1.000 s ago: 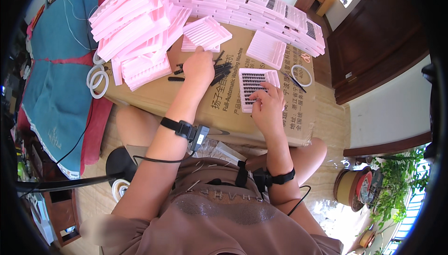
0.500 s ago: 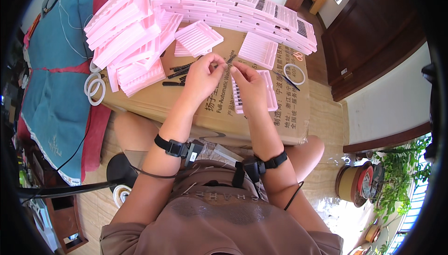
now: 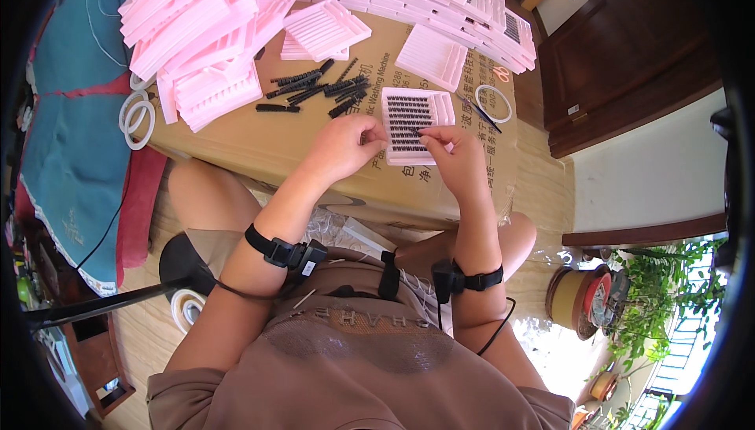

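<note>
A pink tray (image 3: 442, 115) lies on the cardboard box, with rows of black false-lash strips (image 3: 409, 106) across it. Over the tray's lower right part, my right hand (image 3: 458, 158) is closed in a pinch, a small dark lash strip at its fingertips. My left hand (image 3: 344, 149) rests by the tray's left edge, thumb and fingers drawn together; whatever might be between them is hidden. Beyond that hand, a loose heap of black lash strips (image 3: 303, 88) is spread on the cardboard.
Pink trays (image 3: 189, 29) are piled high at the left. Filled trays (image 3: 440, 5) form a long stack at the back. An unfilled tray (image 3: 432, 56) lies before it. Tweezers (image 3: 481, 111), a white ring (image 3: 495, 103) and scissors (image 3: 501, 73) lie on the box (image 3: 314, 166) at right.
Both hands have moved nearer and apart; the right one has come down to the tray. The loose strips and tray rows are now uncovered. The whole view has shifted slightly.
</note>
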{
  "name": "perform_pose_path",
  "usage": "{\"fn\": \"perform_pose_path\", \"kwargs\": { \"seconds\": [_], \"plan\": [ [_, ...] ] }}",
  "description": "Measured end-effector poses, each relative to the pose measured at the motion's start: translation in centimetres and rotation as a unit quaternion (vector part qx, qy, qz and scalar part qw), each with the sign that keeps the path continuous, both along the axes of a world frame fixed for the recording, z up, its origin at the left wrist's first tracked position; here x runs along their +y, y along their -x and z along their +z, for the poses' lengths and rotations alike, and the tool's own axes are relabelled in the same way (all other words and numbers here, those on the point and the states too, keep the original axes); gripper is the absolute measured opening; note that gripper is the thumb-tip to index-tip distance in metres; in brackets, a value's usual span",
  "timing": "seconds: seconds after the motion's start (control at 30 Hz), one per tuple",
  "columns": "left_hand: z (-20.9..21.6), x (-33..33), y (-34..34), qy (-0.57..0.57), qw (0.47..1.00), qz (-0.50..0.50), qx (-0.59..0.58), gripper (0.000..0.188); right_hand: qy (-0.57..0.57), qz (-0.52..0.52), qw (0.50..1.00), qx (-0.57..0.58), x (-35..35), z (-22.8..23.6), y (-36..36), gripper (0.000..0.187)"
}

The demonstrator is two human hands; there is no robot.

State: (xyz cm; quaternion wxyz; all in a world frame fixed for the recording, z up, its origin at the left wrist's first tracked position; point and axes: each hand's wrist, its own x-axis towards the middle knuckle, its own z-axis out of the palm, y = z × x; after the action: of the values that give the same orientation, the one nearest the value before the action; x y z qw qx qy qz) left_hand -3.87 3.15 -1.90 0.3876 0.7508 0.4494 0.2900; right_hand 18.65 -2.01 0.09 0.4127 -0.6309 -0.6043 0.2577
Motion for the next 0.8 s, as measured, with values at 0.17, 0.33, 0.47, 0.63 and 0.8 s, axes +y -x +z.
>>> {"fn": "perform_pose_path", "kwargs": {
  "seconds": [0.17,0.33,0.47,0.63,0.8],
  "plan": [
    [0.3,-0.8,-0.6,-0.018,0.997,0.004,0.072,0.011,0.007,0.039,0.984,-0.175,-1.0,0.1,0.1,0.011],
    [0.2,-0.6,-0.9,-0.032,0.996,0.001,0.088,0.009,-0.018,0.071,0.970,-0.231,-0.7,-0.3,0.8,0.006],
    [0.2,-0.5,-1.0,-0.021,0.994,0.001,0.106,0.008,0.000,0.070,0.968,-0.239,-0.7,-0.6,1.2,0.007],
    [0.3,-0.3,-1.0,-0.003,0.994,0.001,0.106,0.008,0.006,0.062,0.968,-0.243,-0.6,-0.6,1.4,0.007],
    [0.4,-0.2,-1.0,-0.002,0.994,-0.006,0.112,0.009,0.010,0.053,0.970,-0.239,-0.4,-0.7,1.4,0.008]
  ]
}}
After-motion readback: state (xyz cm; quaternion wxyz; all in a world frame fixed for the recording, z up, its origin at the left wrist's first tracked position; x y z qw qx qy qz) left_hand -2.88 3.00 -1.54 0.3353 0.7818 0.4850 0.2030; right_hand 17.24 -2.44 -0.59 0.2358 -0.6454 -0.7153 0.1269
